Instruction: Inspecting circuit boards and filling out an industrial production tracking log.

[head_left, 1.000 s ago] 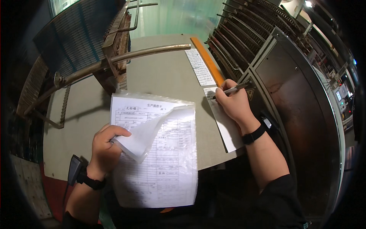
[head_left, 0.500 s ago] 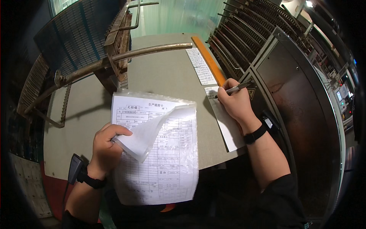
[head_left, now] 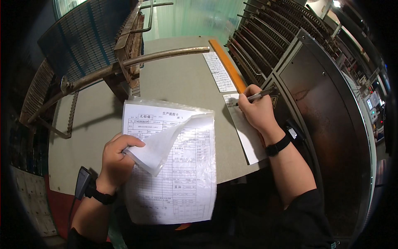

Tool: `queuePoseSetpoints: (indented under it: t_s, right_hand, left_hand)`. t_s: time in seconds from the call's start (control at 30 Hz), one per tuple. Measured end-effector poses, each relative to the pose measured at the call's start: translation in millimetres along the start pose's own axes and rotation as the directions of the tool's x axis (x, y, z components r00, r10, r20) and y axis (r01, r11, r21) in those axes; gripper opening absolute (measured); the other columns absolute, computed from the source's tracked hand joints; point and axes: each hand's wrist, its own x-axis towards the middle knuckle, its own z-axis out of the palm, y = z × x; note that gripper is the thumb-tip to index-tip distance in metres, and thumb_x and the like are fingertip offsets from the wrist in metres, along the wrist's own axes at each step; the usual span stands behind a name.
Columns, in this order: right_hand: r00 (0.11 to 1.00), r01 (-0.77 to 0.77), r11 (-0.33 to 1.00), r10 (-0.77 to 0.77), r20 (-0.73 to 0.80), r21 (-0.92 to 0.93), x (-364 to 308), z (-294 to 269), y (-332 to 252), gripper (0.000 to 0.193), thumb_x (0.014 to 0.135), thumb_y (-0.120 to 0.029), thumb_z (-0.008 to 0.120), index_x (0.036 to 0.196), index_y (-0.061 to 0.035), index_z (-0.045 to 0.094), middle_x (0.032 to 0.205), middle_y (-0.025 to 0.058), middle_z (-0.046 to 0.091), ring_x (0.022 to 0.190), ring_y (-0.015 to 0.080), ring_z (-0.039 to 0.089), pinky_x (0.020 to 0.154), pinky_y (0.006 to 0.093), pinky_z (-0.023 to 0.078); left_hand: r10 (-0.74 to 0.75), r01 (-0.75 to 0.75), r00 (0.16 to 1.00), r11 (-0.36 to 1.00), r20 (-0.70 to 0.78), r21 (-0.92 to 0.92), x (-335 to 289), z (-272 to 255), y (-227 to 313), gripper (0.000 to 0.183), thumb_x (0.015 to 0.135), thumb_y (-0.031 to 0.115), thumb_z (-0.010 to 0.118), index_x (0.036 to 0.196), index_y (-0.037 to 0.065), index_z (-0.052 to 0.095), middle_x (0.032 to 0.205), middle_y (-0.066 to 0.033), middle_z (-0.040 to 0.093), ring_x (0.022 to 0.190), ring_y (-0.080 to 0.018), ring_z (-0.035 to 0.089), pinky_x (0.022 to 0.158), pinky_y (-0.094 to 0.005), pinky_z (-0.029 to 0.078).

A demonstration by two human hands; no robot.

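My left hand (head_left: 119, 159) grips printed forms (head_left: 188, 166) in a clear plastic sleeve, thumb on top of a folded-over sheet corner (head_left: 155, 153). The forms hang partly over the table's near edge. On the right, my right hand (head_left: 257, 110) is closed round a dark pen (head_left: 262, 94), its tip down at the upper part of a white paper strip (head_left: 244, 128). A few handwritten lines show there; the lower part of the strip is blank. Beyond it lies another strip (head_left: 219, 72), densely handwritten, beside an orange-yellow bar (head_left: 227, 64).
The grey tabletop (head_left: 174, 83) carries a rusty metal frame with a long rod (head_left: 166, 56) across its left side. Slotted racks (head_left: 265, 39) stand at the back right, next to a dark metal cabinet (head_left: 319, 99). A small black device (head_left: 84, 182) sits at my left wrist.
My right hand and pen have shifted very slightly along the paper strip. My left hand and the forms stay nearly still.
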Motion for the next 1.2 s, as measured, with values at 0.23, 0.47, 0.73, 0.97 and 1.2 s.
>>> queuePoseSetpoints:
  t_s: [0.23,0.47,0.73,0.97,1.2]
  right_hand:
    - [1.0,0.0,1.0,-0.001,-0.013,-0.02,0.3,2.6,-6.0,0.021,0.085,-0.017,0.067,0.08,0.0024,0.06,0.064,0.0069,0.056,0.061,0.0114,0.05,0.059,0.0302,0.043]
    - [1.0,0.029,0.998,-0.03,-0.005,-0.048,0.8,-1.6,0.1,0.021,0.086,-0.015,0.066,0.079,0.003,0.059,0.065,0.0074,0.055,0.063,0.0117,0.049,0.06,0.0308,0.044]
    - [0.999,0.042,0.999,-0.041,0.007,-0.019,2.0,1.6,-1.0,0.022,0.085,-0.017,0.065,0.079,0.0032,0.058,0.064,0.0055,0.053,0.062,0.0103,0.047,0.058,0.0294,0.041]
    - [1.0,0.008,0.999,-0.007,0.008,-0.041,1.7,0.0,-1.4,0.021,0.085,-0.017,0.066,0.08,0.0031,0.059,0.064,0.006,0.053,0.061,0.0106,0.048,0.058,0.0301,0.042]
    - [1.0,0.019,0.999,-0.019,0.003,-0.038,1.9,0.9,-0.8,0.022,0.085,-0.017,0.065,0.079,0.0032,0.059,0.064,0.0068,0.054,0.061,0.0113,0.049,0.058,0.0303,0.043]
  left_hand:
    - [0.035,-0.035,0.999,0.999,-0.008,0.002,0.3,-3.2,1.9,0.02,0.077,-0.007,0.056,0.089,0.002,0.07,0.09,-0.0146,0.068,0.084,-0.0284,0.068,0.078,-0.0334,0.054]
    - [0.079,-0.078,0.997,0.992,0.013,-0.1,2.4,-0.9,-0.5,0.032,0.071,-0.011,0.045,0.09,-0.002,0.069,0.089,-0.0166,0.067,0.081,-0.0293,0.066,0.077,-0.0345,0.053]
    - [0.105,-0.105,0.994,0.993,0.001,-0.062,-0.8,-2.5,-4.2,0.027,0.075,-0.013,0.049,0.089,-0.001,0.069,0.087,-0.0165,0.067,0.079,-0.0293,0.066,0.075,-0.0353,0.054]
    - [0.112,-0.112,0.994,0.992,-0.001,-0.05,0.3,-1.7,-2.5,0.025,0.076,-0.013,0.051,0.088,0.0,0.069,0.085,-0.016,0.067,0.077,-0.029,0.067,0.074,-0.0351,0.054]
    - [0.114,-0.115,0.993,0.992,-0.017,-0.058,-0.7,-0.7,-6.5,0.026,0.075,-0.014,0.049,0.083,0.001,0.069,0.083,-0.0165,0.065,0.077,-0.0295,0.066,0.072,-0.0342,0.053]
